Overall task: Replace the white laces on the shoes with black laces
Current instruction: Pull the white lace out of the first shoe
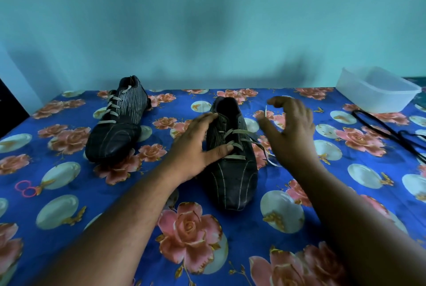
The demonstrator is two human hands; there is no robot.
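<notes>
Two dark striped shoes with white laces lie on the floral cloth (pixel 345 193). The far shoe (pixel 117 124) at the back left is fully laced. The near shoe (pixel 232 177) in the middle has its upper eyelets empty and a loose white lace (pixel 260 147) trailing off its right side. My left hand (pixel 198 147) rests on this shoe's left flank with straight fingers, the thumb pressing on the lower laces. My right hand (pixel 292 129) hovers just right of the shoe, fingers loosely curled and spread, thumb and forefinger apart. Black laces (pixel 391 131) lie at the right.
A translucent plastic container (pixel 378 92) stands at the back right corner near the wall. Two pink rubber bands (pixel 26 189) lie near the left edge. A dark object (pixel 9 110) borders the cloth at the far left.
</notes>
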